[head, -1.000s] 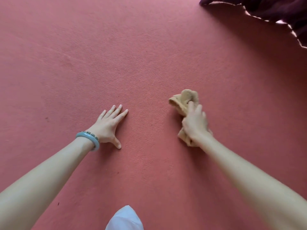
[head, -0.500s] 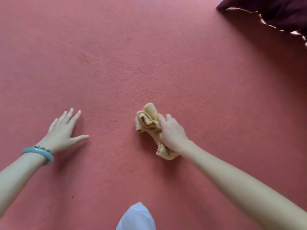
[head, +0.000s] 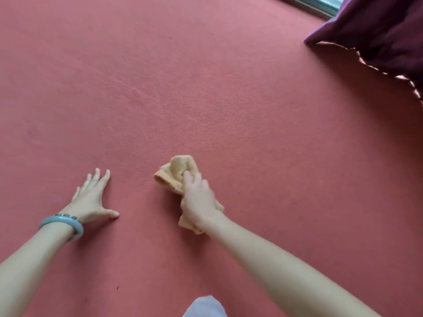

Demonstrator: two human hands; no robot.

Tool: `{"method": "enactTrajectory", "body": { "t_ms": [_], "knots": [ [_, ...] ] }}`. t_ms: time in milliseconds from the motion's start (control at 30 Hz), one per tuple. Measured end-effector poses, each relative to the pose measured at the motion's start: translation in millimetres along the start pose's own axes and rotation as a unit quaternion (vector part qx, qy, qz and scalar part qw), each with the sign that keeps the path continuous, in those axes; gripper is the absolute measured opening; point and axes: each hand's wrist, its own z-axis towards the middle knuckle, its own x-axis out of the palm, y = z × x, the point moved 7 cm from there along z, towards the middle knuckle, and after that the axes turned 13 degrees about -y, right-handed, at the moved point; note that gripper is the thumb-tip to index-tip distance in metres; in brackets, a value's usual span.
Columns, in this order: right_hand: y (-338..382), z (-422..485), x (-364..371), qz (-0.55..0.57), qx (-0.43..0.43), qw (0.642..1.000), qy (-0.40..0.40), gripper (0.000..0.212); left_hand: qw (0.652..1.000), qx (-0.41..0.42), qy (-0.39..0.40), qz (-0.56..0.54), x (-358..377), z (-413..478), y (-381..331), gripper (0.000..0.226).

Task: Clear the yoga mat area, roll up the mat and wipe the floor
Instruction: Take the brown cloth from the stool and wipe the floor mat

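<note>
Nearest the camera, a pale knee [head: 204, 307] pokes in at the bottom edge over the red carpet floor [head: 160, 88]. Beyond it, the left hand [head: 91, 199], with a grey-blue bangle [head: 63, 226] at the wrist, lies flat, fingers straight and spread. Right of that hand, the right hand [head: 198, 202] presses a crumpled tan cloth [head: 177, 171] into the carpet, fingers bent over it. Far right of the cloth, dark purple curtain [head: 384, 30] pools below a window frame [head: 318, 5].

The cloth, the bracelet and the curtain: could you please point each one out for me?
cloth [head: 180, 169]: head view, on the bunched top above the fingers.
bracelet [head: 76, 227]: head view, on the band's right side at the left wrist.
curtain [head: 377, 28]: head view, on the dark folds at upper right.
</note>
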Motion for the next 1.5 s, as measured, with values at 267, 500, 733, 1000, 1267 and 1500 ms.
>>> {"method": "enactTrajectory", "body": {
  "t_ms": [267, 500, 733, 1000, 1267, 1500],
  "knots": [
    [86.2, -23.7, 37.3, 0.024, -0.198, 0.975, 0.101, 0.035, 0.999, 0.017, 0.011, -0.031, 1.3, 2.6, 2.8, 0.117],
    [62.6, 5.3, 23.4, 0.006, -0.213, 0.972, 0.104, 0.032, 1.0, 0.011, 0.012, -0.02, -2.5, 2.0, 0.3, 0.137],
    [-7.8, 91.4, -20.4, -0.019, -0.178, 0.981, 0.07, 0.033, 1.0, 0.0, 0.002, 0.004, -4.7, -5.2, 2.5, 0.13],
    [-164.9, 197.9, -117.9, -0.072, 0.171, 0.975, -0.124, 0.035, 0.999, -0.017, 0.005, -0.034, -2.3, -5.9, 6.3, 0.128],
    [83.6, 157.9, 11.0, 0.041, -0.072, 0.997, -0.007, 0.032, 0.997, -0.039, -0.024, -0.059, -4.5, -4.4, 8.0, 0.136],
    [195.5, 75.4, 69.6, 0.082, -0.288, 0.94, 0.163, 0.023, 0.965, -0.158, -0.202, -0.063, -12.2, -35.9, 26.7, 0.111]
  ]
}}
